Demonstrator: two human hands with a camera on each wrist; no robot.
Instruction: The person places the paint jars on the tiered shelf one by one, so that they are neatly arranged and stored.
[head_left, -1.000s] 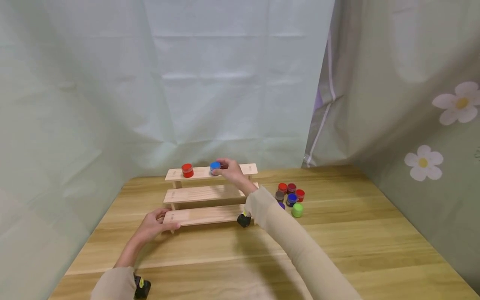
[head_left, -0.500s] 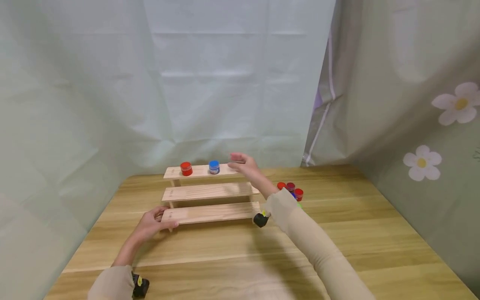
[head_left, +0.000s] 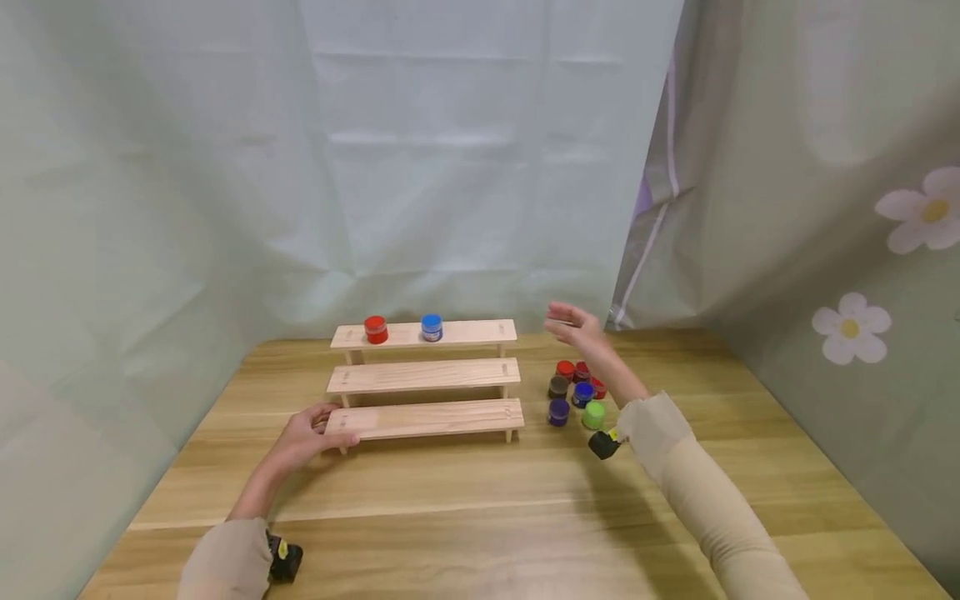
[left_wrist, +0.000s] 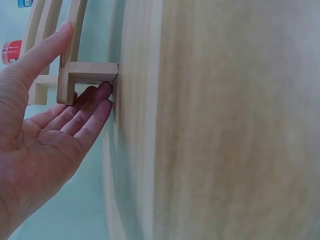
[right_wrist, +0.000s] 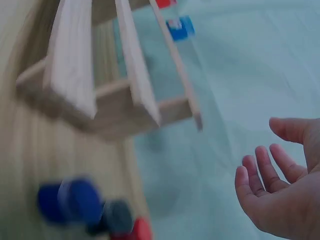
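A three-tier wooden display stand (head_left: 423, 419) is on the table. On its top tier are a red-lidded paint jar (head_left: 376, 331) at the left and a blue one (head_left: 432, 328) nearer the middle. My left hand (head_left: 298, 440) holds the left end of the lowest tier. In the left wrist view, its thumb lies along the tier's front edge, its fingers (left_wrist: 85, 112) by the stand's leg. My right hand (head_left: 588, 337) hangs in the air right of the stand, fingers loosely bent, holding nothing. Below it stands a cluster of small paint jars, including a purple jar (head_left: 558, 412) and a green jar (head_left: 594, 415).
Also in that cluster are a dark grey jar (head_left: 558, 387), a blue jar (head_left: 583, 394) and several red ones, one partly hidden by my right arm. The wooden table (head_left: 450, 517) meets a pale curtain (head_left: 450, 192) behind the stand. Another curtain with flowers hangs at the right.
My right hand has let go of the blue paint jar on the top tier and moved right, to above the jar cluster. The left hand has stayed at the stand's end.
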